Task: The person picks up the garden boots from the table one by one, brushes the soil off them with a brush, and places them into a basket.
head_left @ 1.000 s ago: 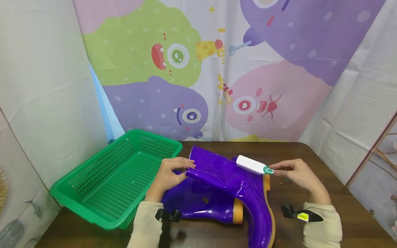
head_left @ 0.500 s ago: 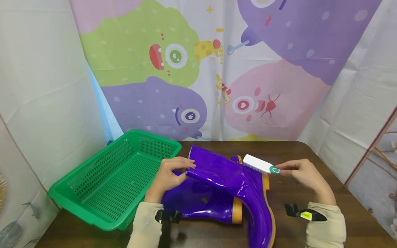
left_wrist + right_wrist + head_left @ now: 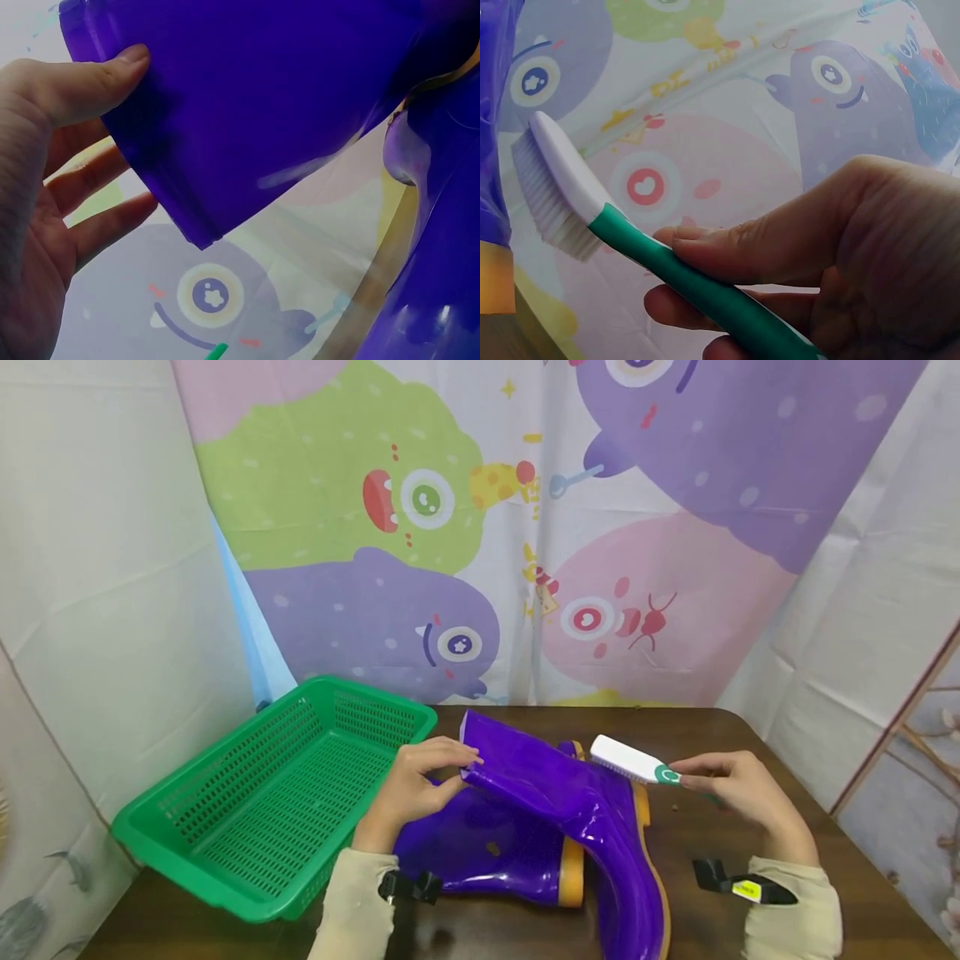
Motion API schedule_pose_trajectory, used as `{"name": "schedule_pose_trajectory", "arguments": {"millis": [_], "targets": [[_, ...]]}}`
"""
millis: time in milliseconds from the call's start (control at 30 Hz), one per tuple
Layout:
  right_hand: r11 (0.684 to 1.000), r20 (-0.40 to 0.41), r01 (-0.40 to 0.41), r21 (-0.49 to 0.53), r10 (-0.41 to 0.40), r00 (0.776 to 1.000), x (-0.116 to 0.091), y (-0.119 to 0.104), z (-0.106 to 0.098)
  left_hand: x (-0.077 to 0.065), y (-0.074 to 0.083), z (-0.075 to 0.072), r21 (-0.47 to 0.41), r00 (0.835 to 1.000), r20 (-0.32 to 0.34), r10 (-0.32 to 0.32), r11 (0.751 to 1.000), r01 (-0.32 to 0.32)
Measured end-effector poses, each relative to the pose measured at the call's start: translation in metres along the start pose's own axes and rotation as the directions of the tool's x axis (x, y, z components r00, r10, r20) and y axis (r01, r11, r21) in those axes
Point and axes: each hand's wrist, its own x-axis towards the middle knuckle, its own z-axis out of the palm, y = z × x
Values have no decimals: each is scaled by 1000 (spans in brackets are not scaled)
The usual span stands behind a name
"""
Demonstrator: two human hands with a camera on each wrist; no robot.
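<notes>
The boots (image 3: 540, 768) have a smooth, glossy, rubbery surface, the brush (image 3: 627, 760) a smooth plastic back and rougher bristles, the basket (image 3: 258, 912) lightly shiny, perforated plastic walls, and the bench (image 3: 708, 735) a smooth wood-look top, while the curtain (image 3: 517, 527) and sleeves (image 3: 354, 902) look like matt, creased cloth.

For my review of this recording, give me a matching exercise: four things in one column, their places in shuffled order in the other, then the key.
Column one:
1. brush
2. basket
3. upper boot
4. lower boot

Column two:
A. gripped at its opening by the left hand
B. farthest left of the four in the head view
C. partly covered by another thing from column one, and held by neither hand
D. held by its handle in the right hand

Pairs: 1-D, 2-B, 3-A, 4-C
</notes>
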Motion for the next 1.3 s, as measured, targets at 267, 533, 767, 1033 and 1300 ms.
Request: {"name": "schedule_pose_trajectory", "arguments": {"millis": [267, 533, 767, 1033, 1300], "targets": [[1000, -30, -8, -6, 8, 1000, -1, 1, -1, 22, 7, 9, 56, 997, 72, 34, 998, -38], [999, -87, -46, 7, 47, 995, -2, 2, -3, 57, 14, 22, 87, 972, 209, 104, 988, -125], [997, -132, -69, 31, 72, 989, -4, 4, -4, 86, 21, 31, 187, 930, 329, 165, 954, -235], [990, -138, -100, 97, 112, 984, -5, 4, -4, 116, 29, 46, 181, 891, 404, 207, 937, -300], [989, -156, -113, 91, 127, 980, -5, 6, -4, 132, 30, 70, 152, 892, 380, 244, 935, -321]]}}
